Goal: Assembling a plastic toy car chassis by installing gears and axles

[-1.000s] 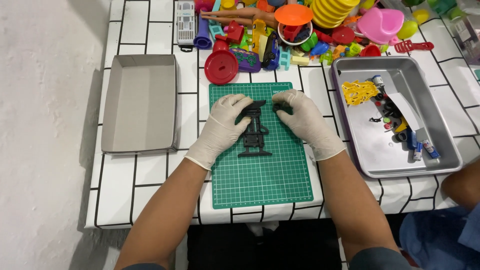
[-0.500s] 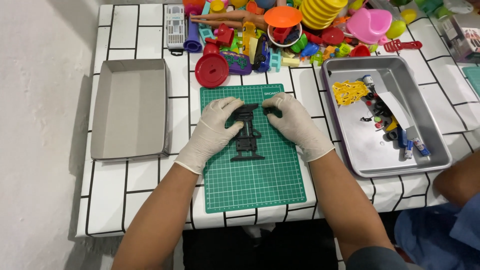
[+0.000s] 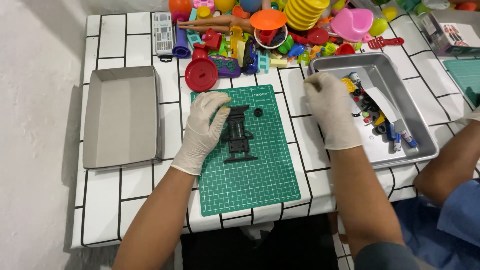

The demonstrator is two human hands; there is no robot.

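Table [image 3: 125, 200]: rectangular, covered with a white cloth printed in a black brick-like grid; the cloth's front edge hangs over the near side. Wall [image 3: 35, 125]: plain white, slightly rough, running along the table's left edge, with a soft grey shadow of the table falling on it. Floor [image 3: 260, 250]: dark, almost black, visible only beneath the front edge; its surface cannot be made out. Light: even and bright from above, casting short, soft shadows. No window lies within view.
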